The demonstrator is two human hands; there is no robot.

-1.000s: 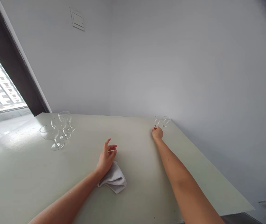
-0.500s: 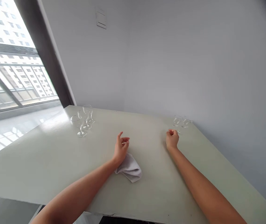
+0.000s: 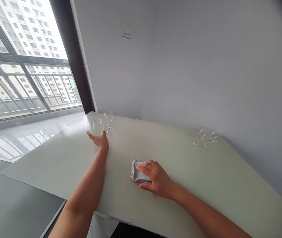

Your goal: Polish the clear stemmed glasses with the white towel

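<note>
At the far left of the table, my left hand (image 3: 98, 140) is open, its fingers spread, right in front of a group of clear stemmed glasses (image 3: 108, 119). The hand hides part of the nearest glass, and I cannot tell whether it touches it. Nearer the middle, a light grey cloth (image 3: 137, 172) lies crumpled on the table. My right hand (image 3: 156, 178) is over the cloth's right side, fingers on top and thumb at its near edge, gripping it.
More clear stemmed glasses (image 3: 207, 135) stand at the far right of the pale table (image 3: 180, 152), close to the grey wall (image 3: 205, 66). A dark-framed window (image 3: 19, 59) is on the left. Below the table's front left edge lies a grey surface (image 3: 14, 201).
My left hand has left the cloth and moved left and forward to the glasses. My right hand has come from the right-hand glasses to the cloth, which looks more bunched. The view has shifted left.
</note>
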